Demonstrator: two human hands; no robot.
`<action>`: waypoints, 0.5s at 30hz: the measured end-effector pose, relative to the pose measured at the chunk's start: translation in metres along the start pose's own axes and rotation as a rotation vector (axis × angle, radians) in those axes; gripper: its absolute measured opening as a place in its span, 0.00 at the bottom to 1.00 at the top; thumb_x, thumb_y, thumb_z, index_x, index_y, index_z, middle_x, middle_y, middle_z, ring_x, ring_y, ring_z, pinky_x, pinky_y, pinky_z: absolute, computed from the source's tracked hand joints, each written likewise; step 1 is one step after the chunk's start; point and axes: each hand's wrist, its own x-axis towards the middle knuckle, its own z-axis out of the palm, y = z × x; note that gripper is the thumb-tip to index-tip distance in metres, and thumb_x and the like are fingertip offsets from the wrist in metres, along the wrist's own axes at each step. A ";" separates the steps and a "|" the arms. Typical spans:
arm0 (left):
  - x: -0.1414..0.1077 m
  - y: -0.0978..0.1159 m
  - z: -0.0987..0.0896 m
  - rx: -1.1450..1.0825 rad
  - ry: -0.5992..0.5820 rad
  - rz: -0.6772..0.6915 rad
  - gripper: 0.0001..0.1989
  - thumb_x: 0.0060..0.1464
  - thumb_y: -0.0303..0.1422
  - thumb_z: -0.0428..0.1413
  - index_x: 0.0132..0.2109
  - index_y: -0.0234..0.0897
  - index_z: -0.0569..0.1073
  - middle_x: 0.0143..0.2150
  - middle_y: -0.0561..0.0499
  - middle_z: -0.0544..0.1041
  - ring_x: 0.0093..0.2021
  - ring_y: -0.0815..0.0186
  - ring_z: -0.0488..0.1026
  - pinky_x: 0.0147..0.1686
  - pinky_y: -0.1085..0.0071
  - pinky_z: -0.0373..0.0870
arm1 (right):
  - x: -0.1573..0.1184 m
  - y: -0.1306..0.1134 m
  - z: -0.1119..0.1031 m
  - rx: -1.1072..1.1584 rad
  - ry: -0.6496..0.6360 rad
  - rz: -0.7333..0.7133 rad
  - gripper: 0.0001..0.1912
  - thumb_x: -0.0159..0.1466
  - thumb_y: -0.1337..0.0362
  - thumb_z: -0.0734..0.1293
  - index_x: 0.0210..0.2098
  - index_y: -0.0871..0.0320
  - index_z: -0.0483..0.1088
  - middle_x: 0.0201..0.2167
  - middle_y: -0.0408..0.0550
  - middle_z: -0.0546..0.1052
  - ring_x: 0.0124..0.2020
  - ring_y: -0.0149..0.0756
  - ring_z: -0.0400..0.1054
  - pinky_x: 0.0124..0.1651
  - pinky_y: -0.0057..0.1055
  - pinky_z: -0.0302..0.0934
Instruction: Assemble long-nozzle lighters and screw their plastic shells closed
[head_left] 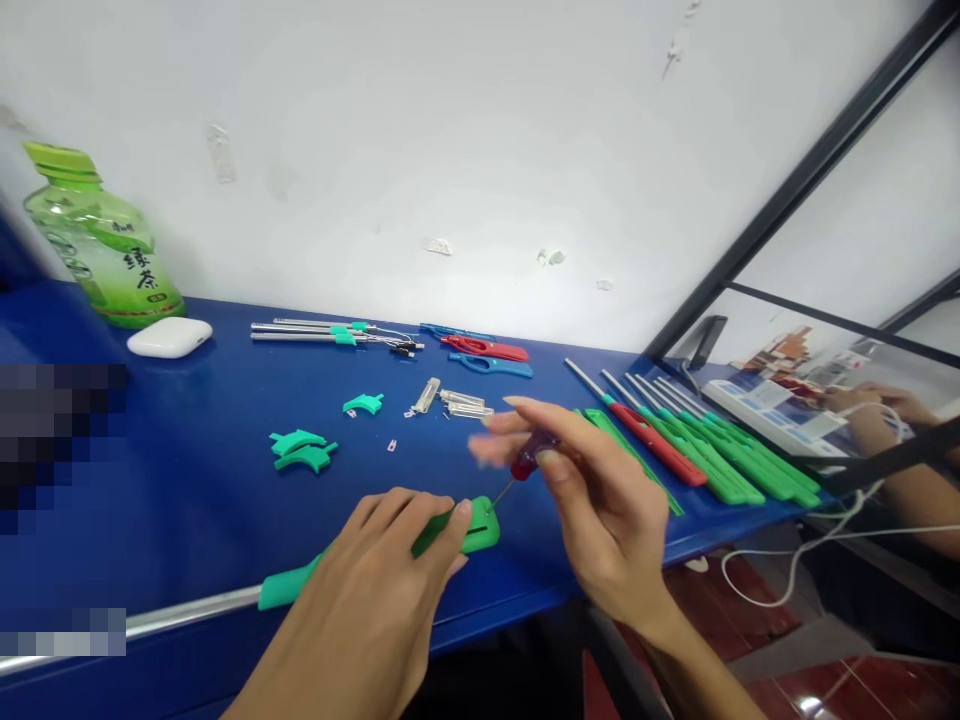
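Note:
My left hand [390, 570] is closed over a green long-nosed lighter [480, 535], pressing it against the blue table. The lighter's metal tube points to the lower left, and much of its body is hidden under my fingers. My right hand [600, 490] grips a small screwdriver [529, 455] with a dark red-purple handle. The thin shaft slants down, with its tip at a hole near the end of the green handle. Some right-hand fingers are blurred by motion.
Turquoise triggers [304, 450], clear fuel tanks [465, 403] and metal tubes [300, 335] lie beyond my hands. Red and blue handle shells [487, 350] are near the wall. Several lighters [720, 450] lie at right by a black frame. A tea bottle [105, 240] and white case [169, 337] stand left.

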 end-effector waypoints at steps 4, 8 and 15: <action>0.000 0.000 0.000 0.016 0.002 0.010 0.18 0.71 0.24 0.47 0.59 0.36 0.77 0.48 0.45 0.82 0.45 0.54 0.79 0.41 0.55 0.80 | 0.003 0.002 -0.001 -0.157 0.091 -0.074 0.20 0.73 0.71 0.68 0.60 0.45 0.77 0.36 0.43 0.81 0.34 0.37 0.74 0.37 0.38 0.72; 0.001 0.000 -0.001 0.014 0.006 0.011 0.18 0.71 0.24 0.48 0.59 0.36 0.77 0.50 0.45 0.82 0.47 0.53 0.80 0.43 0.55 0.80 | 0.006 0.008 -0.007 -0.359 0.156 -0.139 0.22 0.68 0.69 0.75 0.59 0.43 0.78 0.30 0.40 0.74 0.31 0.36 0.68 0.34 0.36 0.67; -0.001 -0.002 0.000 -0.008 0.013 0.010 0.17 0.70 0.22 0.48 0.59 0.36 0.76 0.49 0.45 0.82 0.45 0.53 0.79 0.41 0.54 0.80 | -0.005 0.002 -0.001 -0.147 0.025 -0.135 0.32 0.73 0.77 0.64 0.70 0.43 0.66 0.49 0.45 0.82 0.42 0.38 0.78 0.42 0.40 0.77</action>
